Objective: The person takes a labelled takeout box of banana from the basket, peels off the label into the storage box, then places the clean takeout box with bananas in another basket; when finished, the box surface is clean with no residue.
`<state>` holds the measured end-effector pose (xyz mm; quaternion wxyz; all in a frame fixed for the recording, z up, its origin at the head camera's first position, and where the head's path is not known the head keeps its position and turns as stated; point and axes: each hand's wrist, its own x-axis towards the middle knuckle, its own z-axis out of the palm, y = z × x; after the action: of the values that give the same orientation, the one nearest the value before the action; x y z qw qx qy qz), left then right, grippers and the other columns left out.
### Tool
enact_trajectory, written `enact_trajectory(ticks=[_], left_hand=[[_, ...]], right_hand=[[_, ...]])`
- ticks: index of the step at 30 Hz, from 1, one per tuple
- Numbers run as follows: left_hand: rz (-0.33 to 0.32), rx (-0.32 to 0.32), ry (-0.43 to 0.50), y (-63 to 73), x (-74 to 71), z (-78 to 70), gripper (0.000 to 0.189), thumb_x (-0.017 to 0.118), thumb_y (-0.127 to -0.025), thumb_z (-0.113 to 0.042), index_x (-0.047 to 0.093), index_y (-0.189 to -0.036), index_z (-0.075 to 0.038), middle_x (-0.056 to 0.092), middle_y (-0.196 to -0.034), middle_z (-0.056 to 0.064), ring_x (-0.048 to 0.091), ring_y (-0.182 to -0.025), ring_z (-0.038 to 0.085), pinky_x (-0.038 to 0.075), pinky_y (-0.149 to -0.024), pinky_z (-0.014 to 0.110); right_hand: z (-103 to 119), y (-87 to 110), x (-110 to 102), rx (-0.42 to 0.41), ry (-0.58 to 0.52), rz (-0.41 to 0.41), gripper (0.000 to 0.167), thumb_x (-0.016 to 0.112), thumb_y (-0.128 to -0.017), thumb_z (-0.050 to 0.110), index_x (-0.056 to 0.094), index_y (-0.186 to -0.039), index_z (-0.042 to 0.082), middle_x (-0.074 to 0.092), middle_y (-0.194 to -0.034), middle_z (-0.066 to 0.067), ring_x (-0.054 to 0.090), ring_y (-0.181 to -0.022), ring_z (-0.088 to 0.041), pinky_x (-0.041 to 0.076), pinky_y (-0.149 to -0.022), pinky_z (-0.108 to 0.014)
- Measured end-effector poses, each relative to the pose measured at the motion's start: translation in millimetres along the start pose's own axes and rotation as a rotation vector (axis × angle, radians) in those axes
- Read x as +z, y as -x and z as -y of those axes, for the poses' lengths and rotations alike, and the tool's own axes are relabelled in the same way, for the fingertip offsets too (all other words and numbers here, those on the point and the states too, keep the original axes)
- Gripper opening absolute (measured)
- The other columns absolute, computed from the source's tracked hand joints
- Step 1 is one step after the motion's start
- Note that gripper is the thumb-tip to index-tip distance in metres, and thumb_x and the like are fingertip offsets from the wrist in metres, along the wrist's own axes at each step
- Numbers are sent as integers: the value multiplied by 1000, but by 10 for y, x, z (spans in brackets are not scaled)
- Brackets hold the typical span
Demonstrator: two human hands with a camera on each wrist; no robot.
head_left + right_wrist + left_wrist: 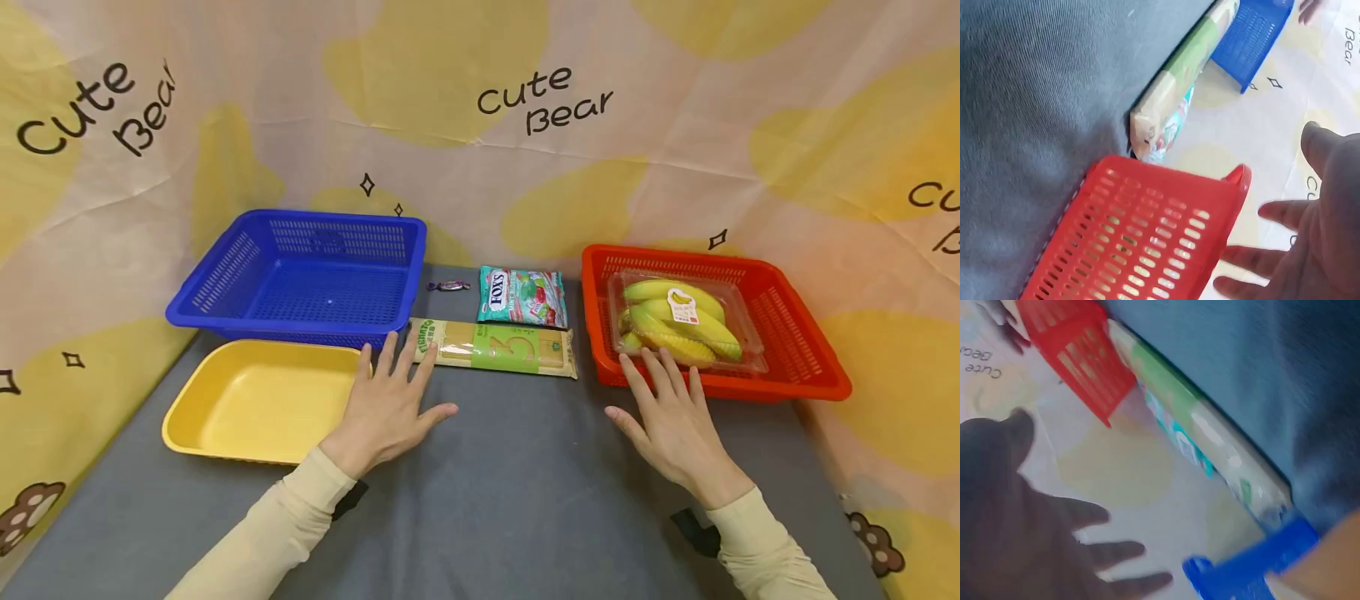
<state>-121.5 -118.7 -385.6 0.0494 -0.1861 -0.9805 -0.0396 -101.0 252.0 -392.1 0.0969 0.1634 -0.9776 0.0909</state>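
My left hand (386, 408), fingers spread, hovers by the right end of the yellow tray (277, 404) and holds nothing. Just beyond its fingertips lies a flat packet of noodles (510, 348) with a green band. My right hand (678, 425) is spread out too, at the front rim of the red basket (806, 367); whether it touches the rim I cannot tell. Inside that basket is a clear plastic box of bananas (675, 321). Behind the noodles lie a teal bag of Fox's candy (522, 297) and a small purple wrapped candy (448, 286).
A blue basket (300, 292) stands at the back left, behind the yellow tray. The grey tabletop (517, 500) extends toward the front. Printed cloth (450, 108) hangs along the back and both sides.
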Motion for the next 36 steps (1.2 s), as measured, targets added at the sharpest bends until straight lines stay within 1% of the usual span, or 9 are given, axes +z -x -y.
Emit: enact_trajectory(ticks=[5,9,13,17,21,26,29,33,36], left_hand=[[23,55,394,-264,-92,-301,54,51,-100,-37,46,-144,-5,50,-146,15,51,-132,32,43,-107,49],[118,44,814,-719,-174,-682,40,52,-99,-21,53,-137,-7,60,-134,11,60,-120,24,51,-98,39],[253,-37,1210,-1197,-218,-1102,38,51,-101,-19,53,-135,-4,60,-134,15,63,-118,27,53,-97,35],[384,-160,1501,-1582,-178,-1476,42,49,-102,-20,49,-139,-2,51,-145,16,52,-131,32,46,-108,39],[475,-177,1577,-1804,-148,-1732,47,42,-104,-28,44,-145,-5,39,-153,12,37,-142,35,32,-118,44],[482,-104,1509,-1904,-96,-1886,47,34,-105,-34,45,-140,-4,36,-149,18,42,-125,37,38,-103,43],[485,-135,1588,-1951,-74,-1935,43,35,-105,-33,51,-130,-2,37,-147,18,41,-125,34,37,-101,41],[505,-161,1688,-1984,-28,-1972,41,36,-105,-32,54,-124,0,38,-148,18,35,-139,30,27,-119,45],[504,-133,1703,-1989,21,-1999,46,35,-105,-33,52,-128,3,39,-147,22,34,-141,33,23,-121,49]], right_hand=[[-182,-135,-162,-36,-56,-95,64,71,-88,26,47,-142,4,48,-140,-25,42,-130,-46,33,-107,-64],[-500,-273,-410,63,-123,-159,48,67,-87,11,54,-132,-2,56,-129,-29,52,-116,-47,42,-93,-66],[-903,-405,-578,249,-186,-73,48,57,-93,14,49,-135,-7,51,-132,-36,48,-117,-54,38,-94,-70],[-1291,-489,-595,375,-188,96,55,48,-98,24,40,-137,-14,50,-129,-39,49,-112,-54,40,-94,-68],[-1564,-506,-579,426,-181,257,53,43,-101,33,45,-124,-14,57,-106,-32,54,-90,-43,48,-77,-54],[-1681,-491,-539,474,-198,408,65,36,-102,41,39,-128,-18,52,-117,-38,53,-99,-48,47,-87,-62],[-1677,-504,-567,490,-206,431,70,35,-102,42,33,-134,-21,45,-127,-42,50,-106,-54,41,-96,-67],[-1667,-518,-601,495,-206,422,68,38,-102,39,36,-131,-22,47,-124,-42,52,-104,-52,43,-93,-65],[-1689,-509,-594,501,-211,413,67,39,-101,39,37,-130,-22,49,-122,-41,53,-102,-51,45,-90,-62]])
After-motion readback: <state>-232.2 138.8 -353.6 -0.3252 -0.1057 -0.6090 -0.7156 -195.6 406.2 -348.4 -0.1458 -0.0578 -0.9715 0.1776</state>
